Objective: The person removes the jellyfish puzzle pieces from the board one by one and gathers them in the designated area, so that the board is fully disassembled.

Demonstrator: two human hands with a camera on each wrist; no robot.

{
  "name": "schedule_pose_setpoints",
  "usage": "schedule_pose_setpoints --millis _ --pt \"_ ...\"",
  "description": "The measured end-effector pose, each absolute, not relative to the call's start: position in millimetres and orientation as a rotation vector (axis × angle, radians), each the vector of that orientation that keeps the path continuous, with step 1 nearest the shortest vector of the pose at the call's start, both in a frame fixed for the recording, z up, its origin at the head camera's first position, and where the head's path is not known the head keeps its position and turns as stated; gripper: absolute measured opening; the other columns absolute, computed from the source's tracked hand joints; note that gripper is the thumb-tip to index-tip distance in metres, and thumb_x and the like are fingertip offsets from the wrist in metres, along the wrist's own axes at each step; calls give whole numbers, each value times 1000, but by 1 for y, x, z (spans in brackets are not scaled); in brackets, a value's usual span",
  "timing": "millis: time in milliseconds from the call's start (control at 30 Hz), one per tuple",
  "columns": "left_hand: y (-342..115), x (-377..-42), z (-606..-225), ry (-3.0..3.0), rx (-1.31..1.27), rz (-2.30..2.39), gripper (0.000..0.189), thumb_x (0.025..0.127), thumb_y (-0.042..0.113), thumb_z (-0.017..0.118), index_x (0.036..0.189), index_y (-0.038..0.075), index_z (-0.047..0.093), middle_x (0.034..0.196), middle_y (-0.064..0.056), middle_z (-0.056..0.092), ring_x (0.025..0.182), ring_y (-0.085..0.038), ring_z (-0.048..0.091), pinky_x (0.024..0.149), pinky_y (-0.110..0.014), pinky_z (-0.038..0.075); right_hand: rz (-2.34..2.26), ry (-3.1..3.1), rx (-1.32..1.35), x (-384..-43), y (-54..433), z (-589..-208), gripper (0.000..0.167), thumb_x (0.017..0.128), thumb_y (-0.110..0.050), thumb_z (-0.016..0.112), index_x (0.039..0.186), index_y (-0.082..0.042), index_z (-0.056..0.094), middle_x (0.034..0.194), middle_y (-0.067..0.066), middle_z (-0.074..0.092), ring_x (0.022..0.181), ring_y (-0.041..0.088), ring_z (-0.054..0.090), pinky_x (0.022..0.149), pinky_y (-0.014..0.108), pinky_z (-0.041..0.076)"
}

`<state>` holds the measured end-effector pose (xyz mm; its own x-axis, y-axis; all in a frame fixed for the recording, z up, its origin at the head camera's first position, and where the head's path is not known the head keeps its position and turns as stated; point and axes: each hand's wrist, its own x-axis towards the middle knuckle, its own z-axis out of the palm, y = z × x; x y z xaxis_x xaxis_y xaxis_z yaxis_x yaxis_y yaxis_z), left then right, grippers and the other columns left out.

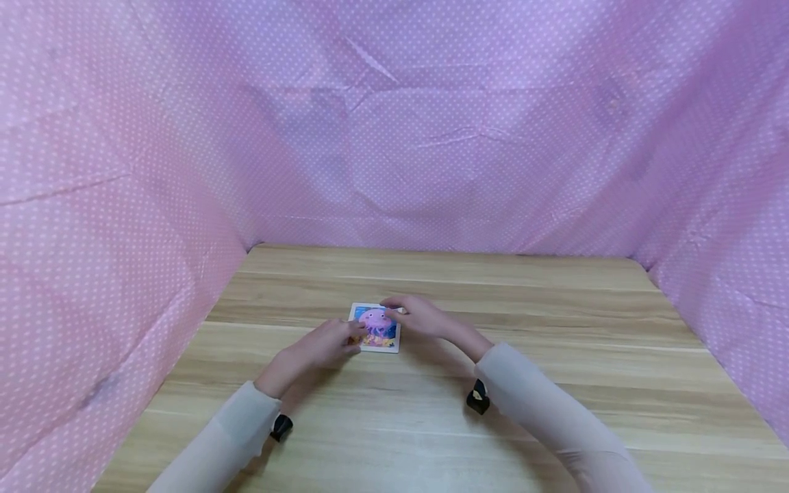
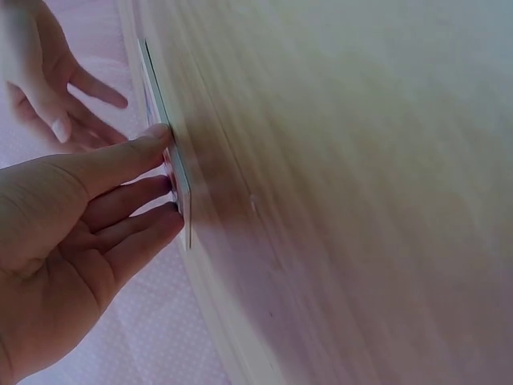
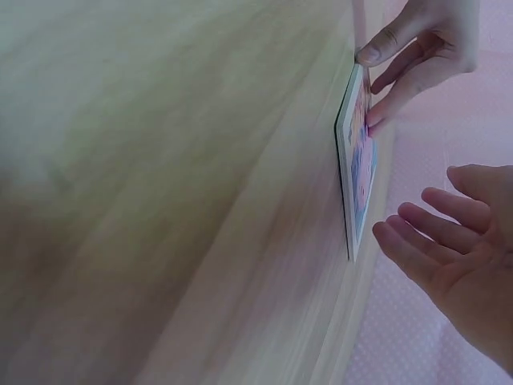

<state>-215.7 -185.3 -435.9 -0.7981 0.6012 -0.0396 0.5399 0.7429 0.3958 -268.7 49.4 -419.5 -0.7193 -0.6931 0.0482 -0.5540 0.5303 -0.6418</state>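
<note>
A square, white-bordered picture board (image 1: 377, 332) with a pink jellyfish on a blue background lies flat on the wooden table. My left hand (image 1: 323, 342) holds it by its left side. In the left wrist view the thumb of that hand touches the board's edge, with the other fingertips on its face and side. My right hand (image 1: 422, 316) is at the upper right corner. Seen from the right wrist, the fingers (image 3: 389, 237) of this hand are spread and apart from the board, holding nothing.
The wooden table (image 1: 555, 308) extends around the board on all sides. Pink cloth (image 1: 431, 157) with white dots hangs behind the table and along both sides. A black wrist device (image 1: 477, 397) sits below the right sleeve, another (image 1: 281, 428) below the left.
</note>
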Motion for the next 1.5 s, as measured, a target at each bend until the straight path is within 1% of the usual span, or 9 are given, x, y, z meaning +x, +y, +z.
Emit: schedule_pose_setpoints --millis 133,200,500,700,800,1000,1167,1333,1500 --pt "-186 -216 -436 2769 883 584 31 97 9 68 127 3 68 132 -14 64 111 -24 64 96 -42 52 -928 2556 -1115 -273 37 -419 34 104 -10 53 133 7 60 130 20 64 125 33 57 107 43 43" --pt "-187 -216 -437 2765 886 599 31 96 9 68 127 3 68 130 -14 65 107 -23 64 94 -41 52 -921 2549 -1120 -275 32 -419 33 104 -9 54 132 7 60 130 21 64 124 33 58 107 42 43" --pt "-186 -218 -436 2763 983 596 23 94 7 71 116 3 73 107 -8 72 87 -17 65 79 -32 55 -884 2558 -1066 -284 15 -424 31 102 -5 57 130 7 61 126 19 66 121 30 60 105 39 45" --pt "-188 -219 -437 2753 1014 622 14 92 3 72 105 3 74 85 0 66 71 -10 55 67 -26 51 -850 2555 -1070 -290 4 -429 31 101 -4 59 130 5 62 127 18 66 121 30 60 105 39 46" --pt "-189 -219 -438 2751 1054 651 11 91 1 72 102 2 73 83 -1 65 70 -10 54 65 -25 50 -857 2541 -1049 -293 0 -433 32 101 -3 58 131 5 61 128 18 65 121 29 60 104 38 46" --pt "-189 -219 -439 2755 1089 672 15 91 -1 71 106 0 72 84 -4 66 69 -10 54 63 -23 49 -855 2536 -1035 -297 -8 -438 32 99 1 59 130 7 60 124 19 66 117 29 62 101 37 48" --pt "-187 -219 -439 2768 1075 648 7 91 1 72 98 3 73 79 0 63 68 -9 52 62 -24 48 -774 2571 -1062 -299 -13 -439 33 98 -2 63 130 7 61 124 19 65 114 30 62 99 37 49" --pt "-187 -221 -440 2776 1082 622 6 90 1 73 96 4 73 78 1 62 68 -9 52 62 -23 48 -738 2617 -1065 -299 -16 -442 33 97 -3 65 129 5 62 125 19 64 113 30 62 98 37 50" --pt "-187 -222 -440 2778 1096 606 2 91 2 72 91 4 73 77 1 62 68 -9 51 62 -23 47 -780 2623 -1024 -300 -16 -445 33 96 -3 66 128 4 63 119 18 64 109 29 62 95 35 51"
